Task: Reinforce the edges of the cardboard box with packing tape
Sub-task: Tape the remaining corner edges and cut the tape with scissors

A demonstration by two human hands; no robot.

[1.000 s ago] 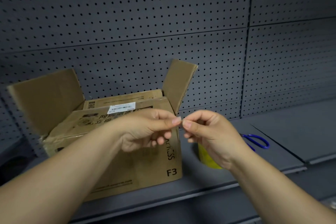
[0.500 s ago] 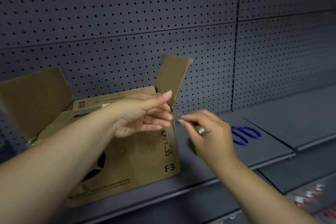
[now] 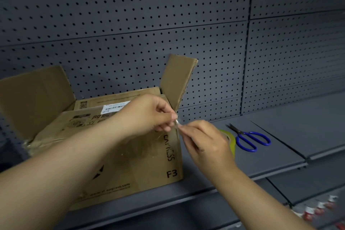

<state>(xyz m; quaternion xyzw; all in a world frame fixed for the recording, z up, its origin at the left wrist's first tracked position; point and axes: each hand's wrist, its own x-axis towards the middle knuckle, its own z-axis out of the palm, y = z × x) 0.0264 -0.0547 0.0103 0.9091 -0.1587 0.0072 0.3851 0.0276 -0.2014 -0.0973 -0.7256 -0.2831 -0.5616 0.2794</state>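
A brown cardboard box (image 3: 141,162) stands on a dark shelf, its two side flaps upright and its long flaps folded down. My left hand (image 3: 149,114) and my right hand (image 3: 203,142) meet at the box's upper right front corner, both pinching a small piece of clear tape (image 3: 177,124) between fingertips. A strip of clear tape shines on the box's front face below that corner. A yellowish tape roll (image 3: 228,136) lies on the shelf just behind my right hand, mostly hidden by it.
Blue-handled scissors (image 3: 248,139) lie on the shelf (image 3: 280,136) right of the roll. A dark pegboard wall (image 3: 168,24) backs the shelf. Small red and white items (image 3: 321,209) show blurred on a lower level at the bottom right.
My left hand went from spread fingers to a pinch against my right fingertips at the box corner. The view shifted, showing the tape roll and scissors more fully.
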